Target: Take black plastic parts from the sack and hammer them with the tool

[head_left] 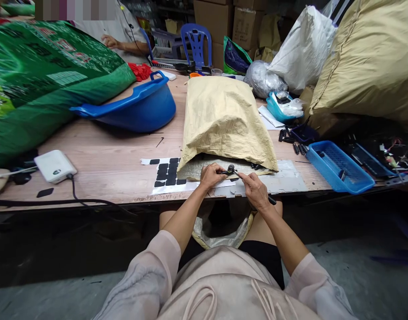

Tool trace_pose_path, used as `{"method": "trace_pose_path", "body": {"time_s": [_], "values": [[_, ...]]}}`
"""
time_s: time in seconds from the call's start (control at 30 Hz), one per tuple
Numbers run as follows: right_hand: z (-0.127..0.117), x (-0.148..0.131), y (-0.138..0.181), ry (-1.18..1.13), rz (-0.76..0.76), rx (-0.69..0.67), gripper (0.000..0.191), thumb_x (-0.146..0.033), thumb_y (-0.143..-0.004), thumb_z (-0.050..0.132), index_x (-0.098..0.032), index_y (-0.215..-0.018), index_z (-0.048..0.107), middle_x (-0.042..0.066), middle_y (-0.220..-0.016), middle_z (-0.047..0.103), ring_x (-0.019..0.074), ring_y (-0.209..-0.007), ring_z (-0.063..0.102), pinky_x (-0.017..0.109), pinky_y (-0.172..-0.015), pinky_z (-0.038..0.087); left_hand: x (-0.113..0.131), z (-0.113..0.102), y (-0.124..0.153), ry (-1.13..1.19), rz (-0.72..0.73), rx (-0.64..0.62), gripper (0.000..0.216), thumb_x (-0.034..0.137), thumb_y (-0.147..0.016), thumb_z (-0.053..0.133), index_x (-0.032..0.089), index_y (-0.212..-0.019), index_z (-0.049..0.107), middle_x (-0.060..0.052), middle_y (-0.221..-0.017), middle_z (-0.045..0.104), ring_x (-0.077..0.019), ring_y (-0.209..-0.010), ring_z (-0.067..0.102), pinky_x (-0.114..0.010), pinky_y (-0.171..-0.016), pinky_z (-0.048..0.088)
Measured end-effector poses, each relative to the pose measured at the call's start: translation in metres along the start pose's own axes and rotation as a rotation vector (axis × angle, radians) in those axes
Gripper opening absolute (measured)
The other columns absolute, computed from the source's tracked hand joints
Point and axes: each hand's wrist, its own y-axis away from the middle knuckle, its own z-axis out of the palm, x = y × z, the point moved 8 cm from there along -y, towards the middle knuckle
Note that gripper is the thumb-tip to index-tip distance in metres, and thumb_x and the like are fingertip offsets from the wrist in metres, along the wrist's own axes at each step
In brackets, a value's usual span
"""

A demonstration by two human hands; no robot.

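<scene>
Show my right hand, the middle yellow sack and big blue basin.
Right hand [256, 191]: head view, back of hand.
Middle yellow sack [220, 109]: head view, upper face.
Big blue basin [148, 106]: head view, outer wall.

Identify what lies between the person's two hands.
In the head view, a small dark piece lies between the left hand and right hand, near the tan sack.
</scene>
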Motion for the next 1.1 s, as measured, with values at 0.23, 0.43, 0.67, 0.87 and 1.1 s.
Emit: {"method": "trace_pose_path", "body": {"time_s": [0.23, 0.43, 0.67, 0.87, 1.1], "values": [[-0.014, 0.034, -0.003, -0.052, -0.042, 0.129, 0.039, -0.032, -0.107, 0.048, -0.033, -0.138, 0.070, 0.006, -0.105, 0.070, 0.0202, -0.095, 0.067, 0.027, -0.072, 0.054, 0.004, -0.001, 0.002, -0.052, 0.039, -0.008, 0.013, 0.028, -0.076, 0.080, 0.025, -0.088, 0.081, 0.000, -0.092, 0.075, -0.0202, -0.089, 0.067, -0.035, -0.089, 0.048], [-0.018, 0.076, -0.012, 0.036, -0.214, 0.013, 0.031, -0.033, -0.103, 0.054, -0.030, -0.123, 0.078, 0.007, -0.100, 0.071, 0.0231, -0.095, 0.064, 0.034, -0.085, 0.054, 0.006, -0.002, 0.005, -0.085, 0.047, -0.016, 0.033, 0.018, -0.072, 0.074, 0.026, -0.103, 0.079, 0.000, -0.093, 0.073, -0.0231, -0.096, 0.067, -0.038, -0.096, 0.046], [-0.014, 0.093, -0.019, 0.023, -0.253, 0.008, 0.030, -0.034, -0.104, 0.053, -0.027, -0.115, 0.080, 0.007, -0.096, 0.070, 0.0233, -0.094, 0.062, 0.037, -0.089, 0.051, 0.004, 0.000, 0.005, -0.099, 0.038, -0.053, 0.019, 0.026, -0.079, 0.074, 0.026, -0.097, 0.080, -0.001, -0.099, 0.074, -0.0238, -0.100, 0.067, -0.041, -0.101, 0.043], [-0.009, 0.096, -0.018, 0.025, -0.187, 0.009, 0.027, -0.033, -0.102, 0.057, -0.029, -0.115, 0.080, 0.006, -0.098, 0.070, 0.0229, -0.095, 0.063, 0.036, -0.090, 0.051, 0.001, 0.001, 0.006, -0.086, 0.061, -0.045, 0.017, 0.032, -0.085, 0.074, 0.027, -0.099, 0.082, -0.002, -0.099, 0.075, -0.0239, -0.102, 0.066, -0.040, -0.099, 0.043], [-0.009, 0.097, -0.018, 0.025, -0.169, 0.013, 0.026, -0.033, -0.101, 0.059, -0.030, -0.115, 0.080, 0.006, -0.099, 0.070, 0.0237, -0.096, 0.063, 0.037, -0.091, 0.051, -0.001, 0.002, 0.007, -0.099, 0.063, -0.048, 0.017, 0.033, -0.088, 0.071, 0.028, -0.099, 0.082, -0.002, -0.100, 0.076, -0.0248, -0.106, 0.065, -0.040, -0.099, 0.041]]}}
